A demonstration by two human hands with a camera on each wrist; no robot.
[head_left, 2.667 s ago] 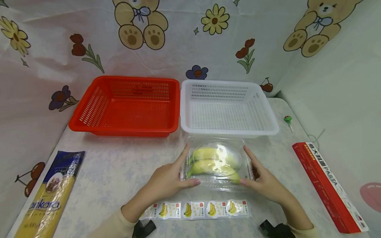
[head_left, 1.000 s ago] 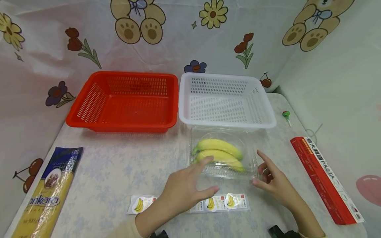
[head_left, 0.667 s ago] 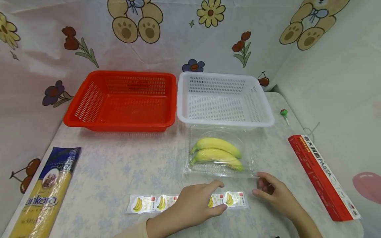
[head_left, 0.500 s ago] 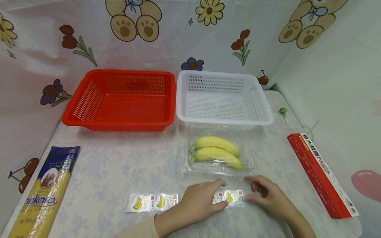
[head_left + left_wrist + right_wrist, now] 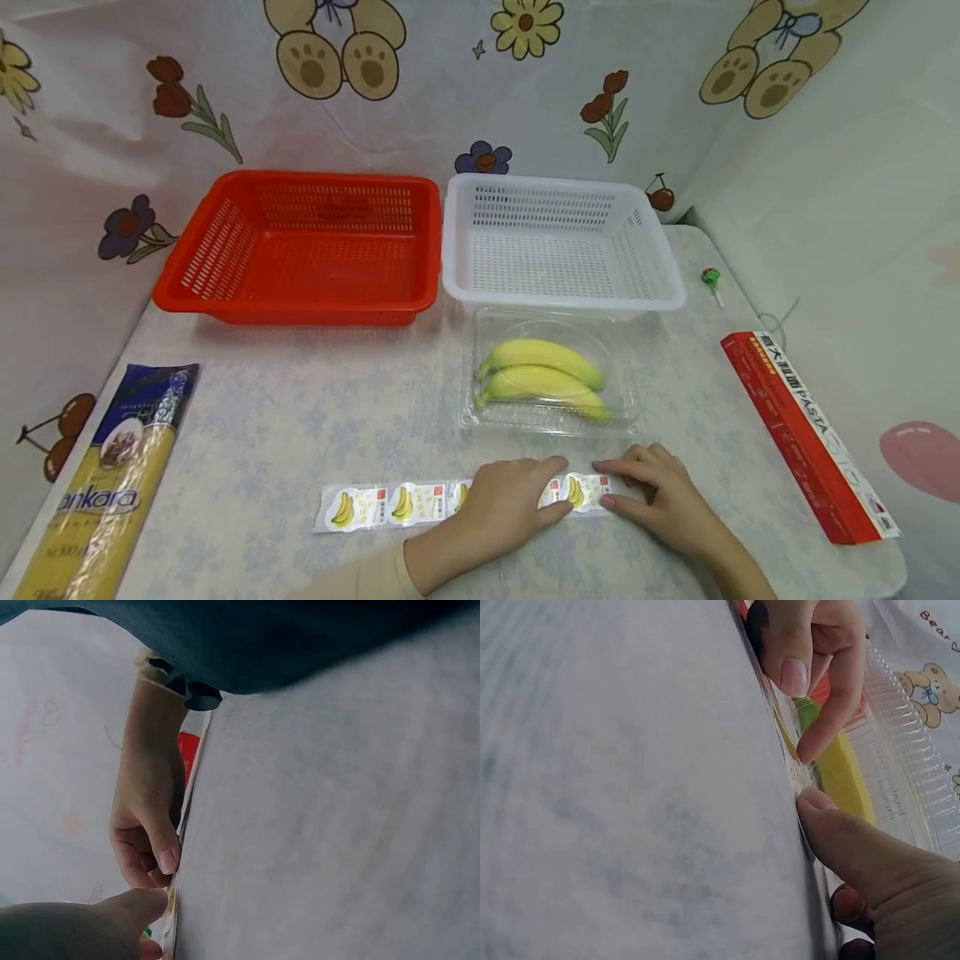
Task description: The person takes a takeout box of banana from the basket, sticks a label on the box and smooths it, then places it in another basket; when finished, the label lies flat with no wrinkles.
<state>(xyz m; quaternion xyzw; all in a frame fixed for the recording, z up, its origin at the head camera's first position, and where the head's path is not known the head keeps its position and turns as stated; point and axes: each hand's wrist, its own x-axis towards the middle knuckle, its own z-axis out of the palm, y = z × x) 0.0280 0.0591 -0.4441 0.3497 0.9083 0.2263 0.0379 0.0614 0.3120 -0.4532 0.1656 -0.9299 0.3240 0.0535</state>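
Both hands at a strip of banana stickers

The strip of banana stickers (image 5: pixel 420 503) lies flat on the counter (image 5: pixel 322 417), running left to right in front of the person. The left hand (image 5: pixel 504 507) lies across it right of its middle, hiding part of the row; two whole stickers and a piece of a third show to its left. Its grip is wide, with thumb and forefinger spread apart and the strip running through the gap between them. One whole sticker shows between the two hands, a sliver of another beside the left hand.

The right hand (image 5: pixel 667 500) is at the strip's right end, thumb along the near edge and forefinger by the far edge, the end of the strip between them. Its grip is narrower than the left one; with the wrist views so low and edge-on, I cannot tell whether it pinches the strip or only touches it.

Just beyond the hands stands a clear container (image 5: pixel 551 425) with yellow bananas (image 5: pixel 543 357) inside. Behind that sit a white basket (image 5: pixel 562 298) and, to its left, a red basket (image 5: pixel 300 317). A red pasta box (image 5: pixel 810 437) and a lollipop (image 5: pixel 711 277) lie at the right side, a blue-and-yellow packet (image 5: pixel 101 500) at the far left.
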